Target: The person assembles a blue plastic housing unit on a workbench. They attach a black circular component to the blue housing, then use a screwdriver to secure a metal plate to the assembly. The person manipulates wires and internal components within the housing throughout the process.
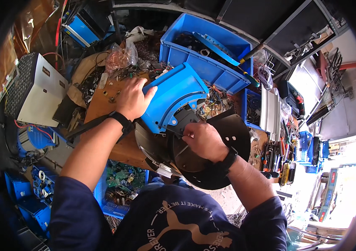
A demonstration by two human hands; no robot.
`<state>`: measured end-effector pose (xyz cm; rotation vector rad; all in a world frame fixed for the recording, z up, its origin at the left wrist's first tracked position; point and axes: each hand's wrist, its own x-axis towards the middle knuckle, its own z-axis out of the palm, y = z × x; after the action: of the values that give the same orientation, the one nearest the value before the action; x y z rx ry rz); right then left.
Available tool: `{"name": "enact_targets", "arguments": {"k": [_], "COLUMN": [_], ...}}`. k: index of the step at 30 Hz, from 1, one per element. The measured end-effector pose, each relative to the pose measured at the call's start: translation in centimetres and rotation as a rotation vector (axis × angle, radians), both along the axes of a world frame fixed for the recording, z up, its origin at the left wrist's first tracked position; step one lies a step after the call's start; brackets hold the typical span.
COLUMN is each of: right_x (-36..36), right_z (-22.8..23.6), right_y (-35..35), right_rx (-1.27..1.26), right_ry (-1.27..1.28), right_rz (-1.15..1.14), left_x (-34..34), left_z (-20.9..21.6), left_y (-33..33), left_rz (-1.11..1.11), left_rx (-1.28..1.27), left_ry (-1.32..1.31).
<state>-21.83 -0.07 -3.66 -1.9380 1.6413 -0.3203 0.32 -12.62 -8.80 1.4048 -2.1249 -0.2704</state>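
A bright blue curved housing stands tilted on the bench in front of me. My left hand grips its left side, the thumb lying over the blue surface. At the housing's lower right, a dark grey flat part sits beside the curved inner edge. My right hand, closed with fingers bent, pinches the near edge of that grey part; the fingertips are partly hidden. Beneath my right hand are black curved panels with small holes, close to my body.
Behind the housing stands a large blue crate holding cables and a blue curved strip. Loose wires and scraps litter the wooden bench. Below its edge is a bin of green circuit boards. Hand tools stand at right; a white metal box at left.
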Motion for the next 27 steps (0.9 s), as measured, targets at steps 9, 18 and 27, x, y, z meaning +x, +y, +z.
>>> {"name": "enact_targets", "arguments": {"k": [9,18,27], "right_x": [0.2,0.0,0.0], "right_z": [0.0,0.3,1.4], "right_y": [-0.2,-1.3,-2.6], "right_rx": [0.017,0.036,-0.032], "right_ry": [0.048,0.155,0.231], "right_rz": [0.038,0.107,0.238], "left_x": [0.1,-0.1,0.0], "left_z": [-0.1,0.2,-0.5], "left_y": [-0.2,-0.1,-0.4], "left_rz": [-0.008,-0.003,0.002], "left_rx": [-0.012,0.030,-0.017], "left_ry": [0.010,0.037,0.057]}}
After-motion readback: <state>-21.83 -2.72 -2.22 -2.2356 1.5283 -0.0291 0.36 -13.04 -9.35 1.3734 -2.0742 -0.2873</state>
